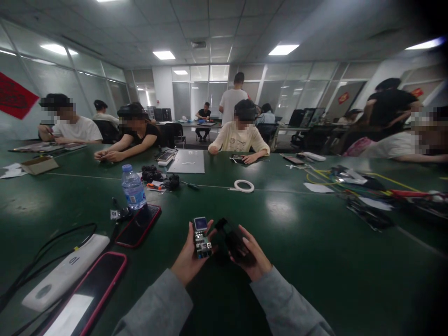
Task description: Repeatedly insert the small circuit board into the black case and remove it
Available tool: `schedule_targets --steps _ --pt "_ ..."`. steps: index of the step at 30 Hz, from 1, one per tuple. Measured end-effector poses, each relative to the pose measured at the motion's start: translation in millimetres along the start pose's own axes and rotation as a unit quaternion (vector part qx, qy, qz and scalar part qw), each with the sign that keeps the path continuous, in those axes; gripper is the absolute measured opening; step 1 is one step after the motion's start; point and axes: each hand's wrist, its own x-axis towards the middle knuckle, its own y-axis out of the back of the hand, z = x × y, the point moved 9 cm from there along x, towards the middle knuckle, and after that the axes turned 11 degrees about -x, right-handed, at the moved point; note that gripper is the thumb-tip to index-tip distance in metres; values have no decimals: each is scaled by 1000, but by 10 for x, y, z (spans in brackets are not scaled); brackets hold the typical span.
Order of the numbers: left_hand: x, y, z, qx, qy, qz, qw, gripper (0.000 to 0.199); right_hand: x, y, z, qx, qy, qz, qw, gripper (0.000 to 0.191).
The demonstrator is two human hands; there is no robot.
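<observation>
In my left hand [188,261] is a small circuit board [202,245] with a square screen [200,224] at its top end. The fingers wrap round its sides and the component side faces up. My right hand [257,259] grips a black plastic case [236,242], tilted, with its upper end leaning toward the board. Hands and parts are held above the green table [224,298], a narrow gap between them. What the inside of the case looks like is too dark to make out.
Left of my hands lie two red-edged phones [139,226], a white power bank [66,273] with black cables, and a water bottle [133,186]. Ahead are a white ring-shaped roll [244,186], a screwdriver [189,185] and a silver laptop [187,161]. Tangled cables [371,186] spread right. Several people sit opposite.
</observation>
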Motion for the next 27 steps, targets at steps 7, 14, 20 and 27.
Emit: schedule_targets --steps 7,14,20,27 --pt "-17 -58 -117 -13 39 -10 999 59 -81 -205 144 0 -46 -62 997 62" --pt "4 -6 -86 -29 17 9 999 49 -106 -235 -169 -283 219 -70 931 87" --pt "13 -21 -110 -48 28 -3 998 53 -215 -275 -344 -473 358 2 805 89" --pt "-15 -9 -42 -31 1 6 1000 48 -251 -78 -514 -497 338 125 789 42"
